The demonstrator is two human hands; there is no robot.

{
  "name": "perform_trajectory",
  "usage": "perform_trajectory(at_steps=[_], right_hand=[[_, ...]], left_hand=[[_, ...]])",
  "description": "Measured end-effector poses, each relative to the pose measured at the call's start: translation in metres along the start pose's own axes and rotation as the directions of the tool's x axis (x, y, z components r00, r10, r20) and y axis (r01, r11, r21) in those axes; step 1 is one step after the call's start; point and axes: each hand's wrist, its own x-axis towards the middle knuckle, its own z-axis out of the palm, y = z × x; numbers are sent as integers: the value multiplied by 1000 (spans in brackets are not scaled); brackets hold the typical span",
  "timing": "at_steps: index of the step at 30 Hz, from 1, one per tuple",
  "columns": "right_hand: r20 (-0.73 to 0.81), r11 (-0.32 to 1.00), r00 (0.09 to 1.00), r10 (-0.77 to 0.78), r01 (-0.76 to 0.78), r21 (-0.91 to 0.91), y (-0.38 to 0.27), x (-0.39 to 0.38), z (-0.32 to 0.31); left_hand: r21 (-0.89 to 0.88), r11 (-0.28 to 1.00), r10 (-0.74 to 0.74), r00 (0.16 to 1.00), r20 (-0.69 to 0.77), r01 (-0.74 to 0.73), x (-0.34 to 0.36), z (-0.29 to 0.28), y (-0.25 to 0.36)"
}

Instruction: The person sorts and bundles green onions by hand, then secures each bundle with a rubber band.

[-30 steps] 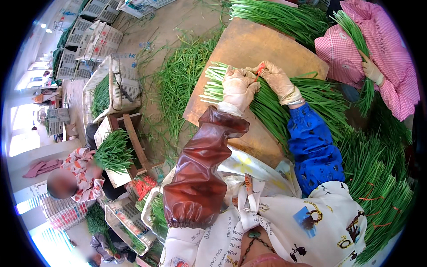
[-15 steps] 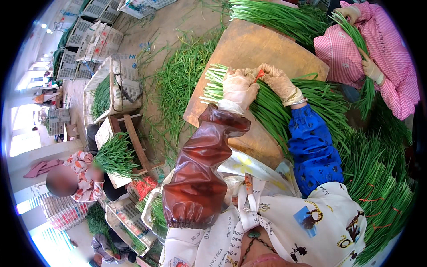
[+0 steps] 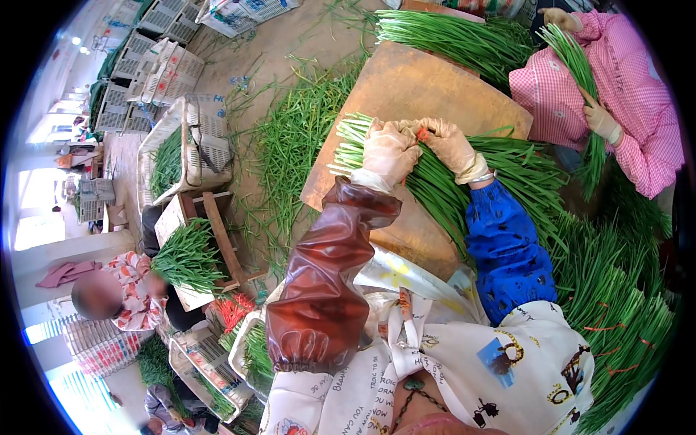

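Observation:
A bunch of garlic chives (image 3: 437,165) lies across the tan board (image 3: 413,87) in front of me, pale cut ends (image 3: 351,145) to the left and green leaves fanning right. My left hand (image 3: 389,151), in a pale glove, is closed around the bunch near those ends. Just right of it, my gloved right hand (image 3: 449,147) pinches a red tie (image 3: 423,135) against the top of the bunch. Both hands nearly meet there. How the tie runs beneath the stalks is hidden.
Loose chives (image 3: 301,123) cover the floor left of the board. More bunches (image 3: 453,40) lie at its far edge, and tied ones (image 3: 616,312) are heaped at my right. A co-worker in pink check (image 3: 627,94) holds chives. White crates (image 3: 206,145) stand at left.
My right hand has shifted slightly, its fingers bunching closer over the tie. Less of the red tie shows between my hands. My left hand keeps its grip on the chives.

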Motion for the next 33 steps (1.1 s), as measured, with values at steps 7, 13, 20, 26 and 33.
perform_trajectory(at_steps=[7, 13, 20, 26, 33], right_hand=[[-40, 993, 993, -113, 114, 23, 5, -10, 9], [-229, 985, 963, -141, 114, -128, -11, -27, 31], [-457, 988, 879, -138, 89, -128, -36, -37, 45], [-336, 734, 762, -554, 256, -629, -38, -38, 49], [-546, 972, 805, -232, 208, -106, -22, -42, 41]], left_hand=[[-27, 999, -36, 998, 43, 37, -3, 7, -5], [-212, 973, -77, 993, 89, 95, -9, 1, -6], [-103, 993, 48, 990, -135, -62, -12, 3, 2], [-220, 973, -50, 995, 92, 69, -8, -12, 7], [-84, 975, 187, 966, -179, -204, -38, 3, 22]])
